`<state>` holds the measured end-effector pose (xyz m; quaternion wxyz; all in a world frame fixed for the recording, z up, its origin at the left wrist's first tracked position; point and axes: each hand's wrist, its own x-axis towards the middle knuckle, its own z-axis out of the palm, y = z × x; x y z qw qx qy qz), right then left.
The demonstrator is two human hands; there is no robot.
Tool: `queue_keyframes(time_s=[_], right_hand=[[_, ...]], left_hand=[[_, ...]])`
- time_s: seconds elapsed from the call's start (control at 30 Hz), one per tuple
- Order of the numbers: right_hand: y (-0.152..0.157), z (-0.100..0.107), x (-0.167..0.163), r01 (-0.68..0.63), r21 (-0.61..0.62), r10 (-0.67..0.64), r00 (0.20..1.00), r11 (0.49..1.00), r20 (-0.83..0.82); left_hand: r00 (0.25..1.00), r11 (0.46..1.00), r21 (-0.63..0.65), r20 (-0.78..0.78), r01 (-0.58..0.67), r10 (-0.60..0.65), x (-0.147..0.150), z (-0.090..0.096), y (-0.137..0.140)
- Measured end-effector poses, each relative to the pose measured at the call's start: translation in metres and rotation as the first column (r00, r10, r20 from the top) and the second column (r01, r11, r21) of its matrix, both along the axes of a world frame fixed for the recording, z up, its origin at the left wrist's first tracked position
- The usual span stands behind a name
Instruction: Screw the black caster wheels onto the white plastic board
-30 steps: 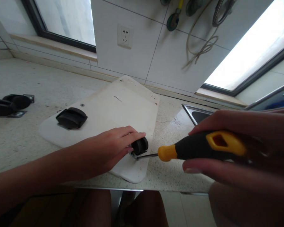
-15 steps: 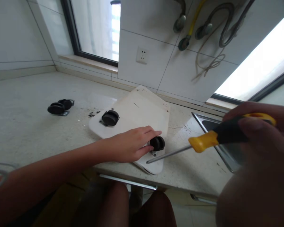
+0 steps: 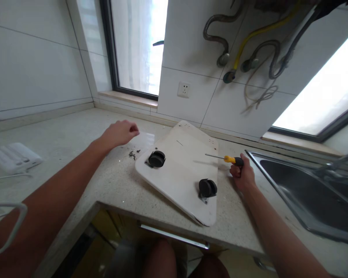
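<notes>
My right hand [image 3: 243, 173] grips a screwdriver [image 3: 230, 159] by its black and yellow handle, beside the board's right edge. Its metal shaft points left over the white board [image 3: 182, 166]. Two black caster wheels are on that board: one caster [image 3: 157, 158] at the left corner, another caster [image 3: 208, 188] near the front corner. My left hand [image 3: 120, 133] is closed with curled fingers above the counter, left of the board. What it holds, if anything, is hidden. Close below it lies a small pile of dark screws [image 3: 132, 154].
A white box-shaped device [image 3: 14, 157] with a cable lies at the left of the counter [image 3: 113, 189]. To the right is a steel sink [image 3: 292, 185]. Hoses [image 3: 237, 50] and a socket [image 3: 184, 89] are on the tiled wall behind.
My left hand has left the front caster and moved left, near the screws. The screwdriver has moved away and back, now over the board's right side. The loose casters at left no longer show.
</notes>
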<state>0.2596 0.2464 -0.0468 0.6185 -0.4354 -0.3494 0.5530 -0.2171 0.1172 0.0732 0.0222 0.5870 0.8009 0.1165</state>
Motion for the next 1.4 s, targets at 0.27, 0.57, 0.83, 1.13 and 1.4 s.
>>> queue_keyframes(time_s=[0.27,0.57,0.83,1.13,1.4], right_hand=[[0.007,-0.004,0.009,0.051,-0.028,-0.053,0.995,0.998,-0.08],[0.011,-0.009,0.014,0.049,-0.025,-0.051,0.994,0.999,-0.097],[0.01,-0.007,0.013,0.032,-0.028,-0.035,0.993,0.999,-0.114],[0.0,0.002,0.003,-0.028,0.004,0.029,0.987,1.0,-0.157],[-0.028,0.026,-0.017,-0.208,0.08,0.222,0.946,0.975,-0.238]], left_hand=[[0.998,0.96,-0.277,-0.054,-0.046,0.033,-0.029,-0.069,0.021],[0.997,0.976,-0.213,-0.072,-0.052,0.037,-0.037,-0.085,0.026],[0.999,0.999,-0.039,-0.03,-0.033,0.032,-0.028,-0.076,0.026],[0.884,0.909,0.412,0.402,0.058,-0.238,0.005,-0.019,0.008],[0.535,0.82,0.499,0.628,0.281,-0.565,0.089,0.016,-0.036]])
